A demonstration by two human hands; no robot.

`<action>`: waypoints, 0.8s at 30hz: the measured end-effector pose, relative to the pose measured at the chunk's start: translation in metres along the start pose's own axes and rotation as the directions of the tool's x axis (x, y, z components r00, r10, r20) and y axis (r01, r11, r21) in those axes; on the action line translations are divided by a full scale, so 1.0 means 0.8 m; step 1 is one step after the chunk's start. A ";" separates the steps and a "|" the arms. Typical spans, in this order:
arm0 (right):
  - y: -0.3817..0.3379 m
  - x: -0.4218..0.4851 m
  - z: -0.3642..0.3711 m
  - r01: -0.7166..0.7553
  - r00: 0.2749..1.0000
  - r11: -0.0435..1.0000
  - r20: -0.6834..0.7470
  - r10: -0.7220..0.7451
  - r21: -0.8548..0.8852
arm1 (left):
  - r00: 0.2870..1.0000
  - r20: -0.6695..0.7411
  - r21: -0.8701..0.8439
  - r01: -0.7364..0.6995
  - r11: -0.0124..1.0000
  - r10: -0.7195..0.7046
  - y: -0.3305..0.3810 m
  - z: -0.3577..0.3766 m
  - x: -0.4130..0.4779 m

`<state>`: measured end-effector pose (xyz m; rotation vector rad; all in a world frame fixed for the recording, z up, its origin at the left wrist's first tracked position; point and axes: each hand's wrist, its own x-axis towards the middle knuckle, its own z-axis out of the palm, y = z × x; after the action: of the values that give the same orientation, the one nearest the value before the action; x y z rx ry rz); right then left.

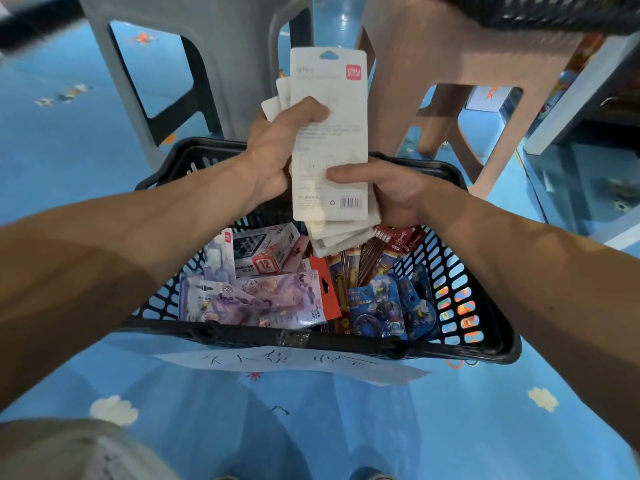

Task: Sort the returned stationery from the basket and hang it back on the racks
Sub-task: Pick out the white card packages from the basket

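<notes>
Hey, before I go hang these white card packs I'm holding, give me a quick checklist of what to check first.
1. Grip: left hand and right hand both hold the white card packs: ok.
2. Stack squared: packs fan out at top and bottom: not ok.
3. Front pack's hang hole uncovered: ok.
4. Rack within reach: none in view: cannot tell.
5. Basket sorted through: purple packs and blue packs lie inside: not ok.
</notes>
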<state>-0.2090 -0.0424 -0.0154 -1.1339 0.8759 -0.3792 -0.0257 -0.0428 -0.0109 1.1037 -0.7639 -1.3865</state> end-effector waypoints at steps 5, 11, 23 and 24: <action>-0.002 0.001 0.007 0.001 0.999 1.000 -0.036 -0.002 -0.018 | 0.996 0.072 -0.016 0.056 0.998 -0.055 -0.009 -0.007 0.011; 0.005 0.010 0.004 0.046 0.972 0.990 -0.224 -0.075 -0.132 | 0.995 -0.065 0.169 0.091 0.981 -0.081 -0.028 -0.012 0.004; 0.028 0.014 0.022 -0.319 0.719 0.549 -0.575 -0.391 -0.773 | 0.977 -0.176 0.349 0.176 0.921 -0.120 -0.063 0.011 -0.026; 0.029 0.015 0.027 -0.344 0.699 0.529 -0.588 -0.407 -0.776 | 0.983 -0.117 0.290 0.170 0.942 -0.142 -0.061 0.016 -0.031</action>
<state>-0.1883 -0.0276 -0.0380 -1.9995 1.9092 -0.4454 -0.0578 -0.0134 -0.0463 1.4839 -0.8507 -1.3675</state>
